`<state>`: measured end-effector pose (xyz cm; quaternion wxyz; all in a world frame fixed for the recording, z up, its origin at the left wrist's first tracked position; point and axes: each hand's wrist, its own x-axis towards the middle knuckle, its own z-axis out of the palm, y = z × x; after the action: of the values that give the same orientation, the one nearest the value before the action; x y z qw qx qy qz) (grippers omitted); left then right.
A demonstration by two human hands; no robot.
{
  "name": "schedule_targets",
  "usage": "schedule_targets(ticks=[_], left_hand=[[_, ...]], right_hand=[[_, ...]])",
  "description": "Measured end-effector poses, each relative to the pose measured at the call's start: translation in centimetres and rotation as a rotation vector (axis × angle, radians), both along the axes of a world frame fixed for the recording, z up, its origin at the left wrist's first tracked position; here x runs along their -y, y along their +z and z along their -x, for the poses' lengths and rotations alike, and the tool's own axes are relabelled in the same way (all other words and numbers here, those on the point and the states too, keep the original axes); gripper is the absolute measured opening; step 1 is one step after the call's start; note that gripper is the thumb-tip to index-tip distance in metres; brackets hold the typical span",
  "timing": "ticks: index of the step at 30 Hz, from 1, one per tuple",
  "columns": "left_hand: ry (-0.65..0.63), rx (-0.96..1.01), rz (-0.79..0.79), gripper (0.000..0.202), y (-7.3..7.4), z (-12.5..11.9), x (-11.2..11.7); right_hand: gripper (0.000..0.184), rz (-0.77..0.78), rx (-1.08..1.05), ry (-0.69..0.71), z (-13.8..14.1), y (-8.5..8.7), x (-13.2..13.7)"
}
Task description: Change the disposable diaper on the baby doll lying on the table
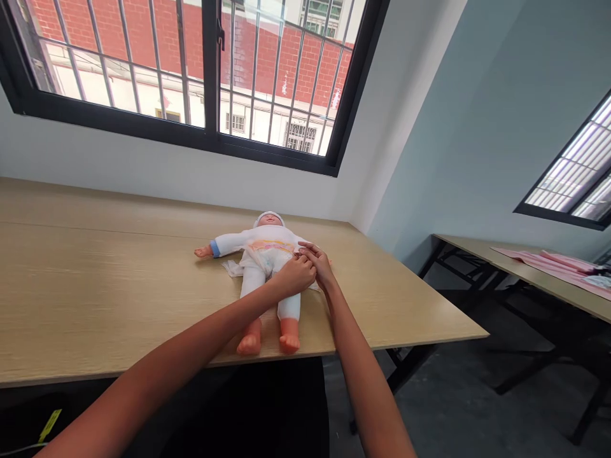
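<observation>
A baby doll in white clothes and a white cap lies on its back, its bare feet toward me. Around its hips is a white diaper with a yellow and orange pattern at the waist; a loose flap sticks out at the left. My left hand reaches across the doll's leg, fingers closed on the diaper's right side at the waist. Against it, my right hand has its thumb and fingers bent in at the same edge, one finger more stretched out. The exact pinch point is hidden by the fingers.
The doll lies on a light wooden table whose front edge is close to its feet. Behind stands a wall with a barred window. At right, a second table carries pink cloth. A dark seat is below.
</observation>
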<state>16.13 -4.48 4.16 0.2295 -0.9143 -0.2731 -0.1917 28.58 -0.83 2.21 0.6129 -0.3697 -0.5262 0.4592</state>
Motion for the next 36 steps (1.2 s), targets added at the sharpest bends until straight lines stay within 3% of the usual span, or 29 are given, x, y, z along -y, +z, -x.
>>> schedule_targets(ticks=[7, 14, 24, 31, 36], left_hand=[[0.005, 0.032, 0.027, 0.025, 0.1, 0.1, 0.0], [0.028, 0.08, 0.029, 0.028, 0.6, 0.3, 0.6], [0.059, 0.155, 0.093, 0.029, 0.6, 0.7, 0.7], [0.073, 0.269, 0.132, 0.027, 0.4, 0.8, 0.5], [0.015, 0.384, 0.166, 0.024, 0.4, 0.7, 0.3]], right_hand=[[0.037, 0.05, -0.061, 0.115, -0.1, -0.7, 0.1], [0.052, 0.084, -0.145, 0.183, 0.5, 0.4, 1.3], [0.035, 0.188, -0.4, -0.076, -1.1, -0.3, -0.3], [0.033, 0.178, -0.359, -0.077, -1.1, -0.8, -0.6], [0.037, 0.126, -0.246, -0.112, -1.2, -1.2, -0.8]])
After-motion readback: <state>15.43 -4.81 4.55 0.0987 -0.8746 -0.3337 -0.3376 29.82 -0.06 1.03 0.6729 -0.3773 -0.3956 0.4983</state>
